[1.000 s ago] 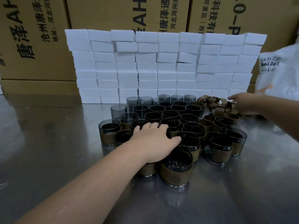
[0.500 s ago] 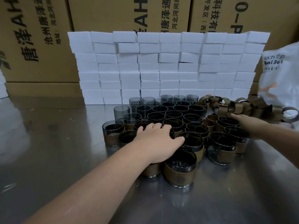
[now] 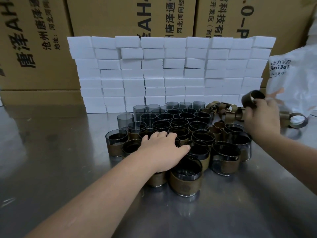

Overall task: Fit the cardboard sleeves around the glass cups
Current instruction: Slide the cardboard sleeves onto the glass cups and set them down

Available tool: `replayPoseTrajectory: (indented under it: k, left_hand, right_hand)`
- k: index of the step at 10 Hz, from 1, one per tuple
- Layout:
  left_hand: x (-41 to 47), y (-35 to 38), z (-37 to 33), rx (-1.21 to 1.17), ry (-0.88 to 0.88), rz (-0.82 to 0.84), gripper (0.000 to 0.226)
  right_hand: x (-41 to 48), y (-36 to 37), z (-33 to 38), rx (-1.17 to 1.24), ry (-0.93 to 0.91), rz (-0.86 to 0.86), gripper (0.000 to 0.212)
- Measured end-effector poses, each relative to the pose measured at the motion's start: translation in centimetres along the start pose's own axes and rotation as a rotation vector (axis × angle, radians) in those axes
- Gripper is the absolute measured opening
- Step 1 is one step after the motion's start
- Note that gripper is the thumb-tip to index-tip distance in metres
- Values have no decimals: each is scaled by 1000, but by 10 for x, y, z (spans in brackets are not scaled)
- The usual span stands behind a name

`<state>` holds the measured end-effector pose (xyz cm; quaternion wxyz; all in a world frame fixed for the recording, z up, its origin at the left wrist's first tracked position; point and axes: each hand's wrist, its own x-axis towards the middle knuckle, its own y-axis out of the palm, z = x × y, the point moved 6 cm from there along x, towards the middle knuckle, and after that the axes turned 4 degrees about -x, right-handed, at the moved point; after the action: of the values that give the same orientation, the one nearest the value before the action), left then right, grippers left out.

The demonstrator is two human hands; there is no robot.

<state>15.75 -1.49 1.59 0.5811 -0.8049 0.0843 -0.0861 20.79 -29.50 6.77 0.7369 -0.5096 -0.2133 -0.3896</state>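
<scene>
While left hand (image 3: 163, 150) rests open on cups (image 3: 180, 121) | right hand (image 3: 262, 119) pinches sleeve (image 3: 251, 98) above knuckles | seems light, crushable: hold edges

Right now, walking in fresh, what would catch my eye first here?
A wall of white foam blocks stands at the back of the steel table. In front, a cluster of dark glass cups fills the middle, the left hand resting on them. At right, the right hand holds up one cardboard sleeve.

Head cam, fwd-down, close over table (image 3: 51, 169)
</scene>
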Motion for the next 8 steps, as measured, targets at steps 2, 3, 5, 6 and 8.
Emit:
replayPoseTrajectory:
  k: [2, 3, 5, 6, 8]
  left_hand:
    - [0, -1, 0, 5, 1, -15, 69]
    - [0, -1, 0, 4, -1, -26, 69]
    - [2, -3, 1, -29, -13, -30, 63]
    - [6, -15, 6, -439, -18, -98, 46]
    - [8, -57, 56, -436, -184, -455, 26]
  right_hand:
    - [-1, -64, 59, 460, -6, -128, 24]
    - [-31, -75, 91, 911, 197, -70, 12]
    - [-65, -54, 138, 1425, 513, 201, 15]
    - [-75, -54, 142, 1159, 201, 182, 14]
    - [-70, -39, 135, 1040, 152, 292, 11]
